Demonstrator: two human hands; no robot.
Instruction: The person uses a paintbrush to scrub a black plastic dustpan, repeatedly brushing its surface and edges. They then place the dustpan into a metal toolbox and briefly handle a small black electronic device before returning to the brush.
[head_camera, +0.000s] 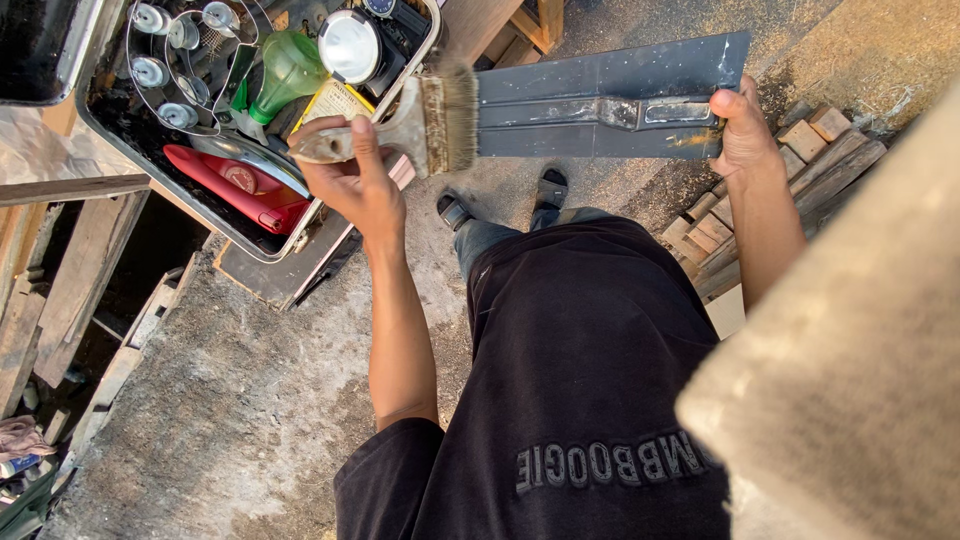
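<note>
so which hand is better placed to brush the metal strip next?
Left, probably. The left hand holds the paintbrush, its bristles at the dark metal strip. The right hand grips the strip's far end.

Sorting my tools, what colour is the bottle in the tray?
The bottle is green, seen in the head view.
</note>
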